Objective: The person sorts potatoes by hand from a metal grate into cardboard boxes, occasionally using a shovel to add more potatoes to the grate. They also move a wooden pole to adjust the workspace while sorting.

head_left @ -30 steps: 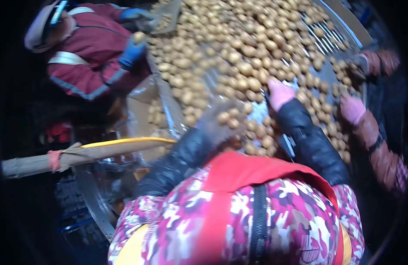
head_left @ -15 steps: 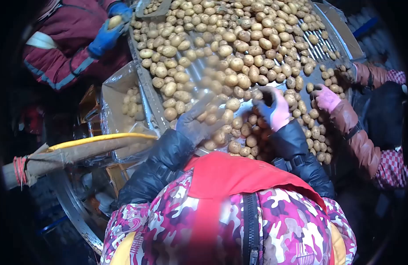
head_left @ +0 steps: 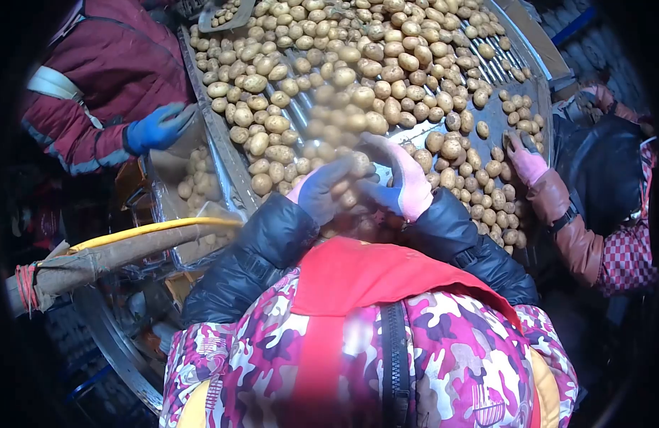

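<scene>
Close together at the near end of the sorting table, both my gloved hands are over the potatoes. My left hand (head_left: 325, 191), in a blue-grey and pink glove, curls against a potato (head_left: 360, 165) and another just below it. Facing it, my right hand (head_left: 403, 175), in a pink glove with a blue palm, makes a wide C with thumb and fingers apart. Its fingertips come near the same potatoes, and a bare gap shows inside the curve. More potatoes lie in shadow under my hands. A blurry smear covers the part just beyond them.
A heap of potatoes (head_left: 408, 53) covers the slatted metal table (head_left: 497, 64). At left, a co-worker's blue glove (head_left: 158, 128) is over a lined box (head_left: 174, 171) of potatoes. A pole (head_left: 144, 242) juts in there. At right, another person's pink-gloved hand (head_left: 527, 158) touches potatoes.
My hands have come together, the right moving left toward the left hand. The left co-worker's hand has moved down to the box, and the potato it held is gone from it.
</scene>
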A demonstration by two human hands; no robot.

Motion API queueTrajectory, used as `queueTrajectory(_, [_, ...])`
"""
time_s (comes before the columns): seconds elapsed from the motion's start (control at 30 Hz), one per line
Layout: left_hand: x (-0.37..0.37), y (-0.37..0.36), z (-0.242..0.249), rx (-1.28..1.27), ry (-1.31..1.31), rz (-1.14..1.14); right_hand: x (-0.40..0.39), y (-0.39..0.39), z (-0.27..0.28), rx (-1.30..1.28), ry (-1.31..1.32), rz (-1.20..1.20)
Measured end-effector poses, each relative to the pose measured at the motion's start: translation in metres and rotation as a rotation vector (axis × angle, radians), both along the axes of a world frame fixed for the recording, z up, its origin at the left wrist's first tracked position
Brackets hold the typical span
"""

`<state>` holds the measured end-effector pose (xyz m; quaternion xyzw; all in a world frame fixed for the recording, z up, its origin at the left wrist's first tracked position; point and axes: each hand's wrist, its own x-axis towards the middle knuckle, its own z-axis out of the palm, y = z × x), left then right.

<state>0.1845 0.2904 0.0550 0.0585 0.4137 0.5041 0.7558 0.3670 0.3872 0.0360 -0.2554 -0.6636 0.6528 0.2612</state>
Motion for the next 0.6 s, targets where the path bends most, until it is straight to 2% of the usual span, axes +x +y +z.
queueTrajectory(0.03, [0.001,-0.004,0.005,-0.006,-0.014,0.046,-0.001,-0.001,0.001,0.025,-0.037,0.012])
queueTrajectory(0.1, [0.0,-0.014,-0.008,0.1,0.142,0.015,-0.004,-0.003,0.005,0.075,-0.102,0.053])
queueTrajectory(0.17, [-0.008,-0.016,0.015,-0.026,-0.05,0.023,-0.006,-0.008,0.002,0.157,-0.142,0.054])
queueTrajectory(0.2, [-0.01,-0.029,0.006,-0.025,-0.003,0.088,-0.008,-0.005,-0.004,0.22,-0.149,0.093])
queueTrajectory(0.27, [-0.025,-0.058,-0.026,0.002,-0.059,0.127,-0.01,-0.012,-0.025,0.188,-0.187,0.033])
queueTrajectory(0.33, [-0.04,-0.096,-0.048,0.015,-0.085,0.138,-0.009,-0.015,-0.039,0.04,-0.186,-0.005])
queueTrajectory(0.4, [-0.04,-0.126,-0.006,-0.109,0.015,0.169,0.001,-0.013,-0.062,0.059,-0.155,0.026])
queueTrajectory(0.43, [-0.047,-0.139,-0.007,-0.107,0.032,0.158,0.002,-0.01,-0.061,0.034,-0.2,0.031])
queueTrajectory(0.5, [-0.049,-0.173,-0.043,-0.068,0.08,0.254,0.008,-0.012,-0.065,0.027,-0.259,0.051])
queueTrajectory(0.53, [-0.052,-0.184,-0.036,-0.123,0.092,0.268,0.007,-0.015,-0.054,0.126,-0.272,0.079])
queueTrajectory(0.6, [-0.065,-0.222,-0.014,-0.232,0.109,0.283,0.007,-0.021,-0.047,0.095,-0.289,0.095])
